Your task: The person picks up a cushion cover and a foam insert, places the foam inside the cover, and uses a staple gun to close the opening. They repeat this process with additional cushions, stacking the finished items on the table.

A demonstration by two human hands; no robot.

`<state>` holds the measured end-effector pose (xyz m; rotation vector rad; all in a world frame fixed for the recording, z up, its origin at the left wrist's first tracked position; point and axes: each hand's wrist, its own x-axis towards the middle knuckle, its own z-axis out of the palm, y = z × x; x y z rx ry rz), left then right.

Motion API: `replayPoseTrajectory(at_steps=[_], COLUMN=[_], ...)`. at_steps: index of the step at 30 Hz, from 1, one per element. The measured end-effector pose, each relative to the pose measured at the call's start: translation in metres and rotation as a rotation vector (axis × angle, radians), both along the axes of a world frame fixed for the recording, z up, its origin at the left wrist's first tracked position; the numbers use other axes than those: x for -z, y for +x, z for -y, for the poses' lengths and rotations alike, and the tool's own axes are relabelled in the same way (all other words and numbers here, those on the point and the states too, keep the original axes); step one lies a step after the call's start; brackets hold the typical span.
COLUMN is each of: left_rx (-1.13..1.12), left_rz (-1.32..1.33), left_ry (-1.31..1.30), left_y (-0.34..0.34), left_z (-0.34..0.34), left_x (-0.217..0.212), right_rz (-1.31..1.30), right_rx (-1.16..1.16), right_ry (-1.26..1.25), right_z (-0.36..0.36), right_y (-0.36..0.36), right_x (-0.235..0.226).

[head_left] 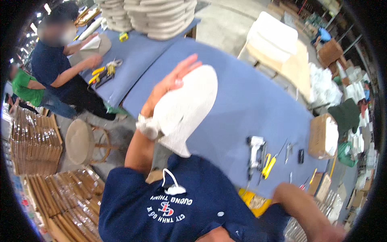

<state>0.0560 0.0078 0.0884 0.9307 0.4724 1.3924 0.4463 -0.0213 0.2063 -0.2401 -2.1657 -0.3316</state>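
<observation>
Nearest the camera is the person's dark blue shirt [177, 209], with a white face mask [174, 188] hanging at the chest. The right forearm crosses the lower right corner, and the right hand runs out of the picture there, so whether it is open or closed cannot be told. The left arm rises from the shirt to the left hand [173, 80], which lies spread, fingers straight and close together, flat on top of a white padded cushion [186, 107] (an oval piece in textured fabric); the cushion is tilted up from the near edge of the blue worktable [250, 101], with a flap of its fabric gathered below the wrist. To the right on the table lie a grey staple gun [255, 152], yellow-handled pliers [268, 164] just beside it, and a cardboard box [322, 136] near the table's end. Left of the table stands a round padded stool [80, 141]. Farther off, another person in a dark shirt [50, 66] bends over a second blue table, and stacks of pale cushions [155, 16] stand beyond.
</observation>
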Motion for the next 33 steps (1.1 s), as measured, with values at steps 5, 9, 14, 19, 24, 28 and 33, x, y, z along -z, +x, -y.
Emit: replayPoseTrajectory(at_steps=[5,9,14,19,24,28,33], left_rx=[-0.027,-0.05,0.009,-0.109,-0.095,-0.264,-0.419], left_rz=[-0.061,-0.18,-0.028,-0.294,-0.316,-0.393,-0.29], left_ry=[-0.242,-0.187,-0.19,-0.014,-0.252,-0.09,0.082], left_y=[0.035,0.075,0.07,0.101,0.108,0.142,0.16], left_z=[-0.007,-0.022,-0.054,-0.077,-0.094,-0.085,-0.096], left_x=[0.028,0.051,0.046,0.027,0.009,0.002,0.037], right_rz=[-0.583,-0.689,-0.724,-0.725,-0.763,-0.854,-0.502], right_rx=[0.189,-0.084,-0.38,-0.284,-0.38,-0.487,-0.22], right_ry=[-0.568,-1.022,-1.296,-1.387,-1.505,-1.724,-1.47], right_z=[-0.111,-0.102,-0.133,-0.167,-0.173,-0.183,-0.155], right_y=[-0.072,-0.169,-0.19,-0.171,-0.162,-0.155,-0.132], right_x=[0.182,0.172,0.147,0.181,0.184,0.181,0.131])
